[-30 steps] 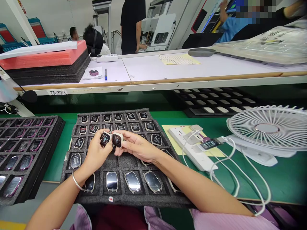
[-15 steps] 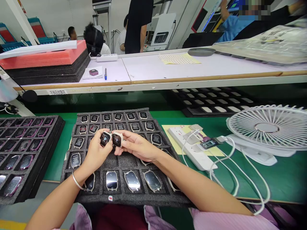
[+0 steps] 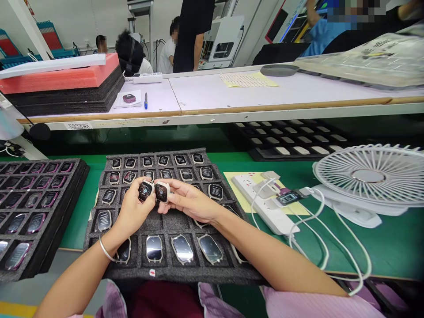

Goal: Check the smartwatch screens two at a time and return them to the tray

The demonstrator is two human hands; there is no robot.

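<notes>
My left hand (image 3: 136, 205) is closed on a smartwatch case (image 3: 145, 191) with a lit dark screen and a pale frame. Beside it, my right hand (image 3: 188, 201) grips a second, similar smartwatch case (image 3: 162, 193) between thumb and fingers. The two cases are side by side, screens facing me, above a dark foam tray (image 3: 167, 274). Watch cases lie in many of the tray's pockets, such as a silver-framed one (image 3: 154, 249) in the front row. My hands and forearms hide some pockets.
At left, a stacked foam tray (image 3: 56, 223) holds purple-framed watches. A power strip (image 3: 265, 205) with cables and a white fan (image 3: 367, 176) stand at right. A shelf (image 3: 198, 99) crosses above the bench, with another tray (image 3: 291, 140) beneath it. People are beyond.
Both hands hold the two watch cases in nearly the same place. The view has shifted very slightly; beyond the shelf, people have moved a little.
</notes>
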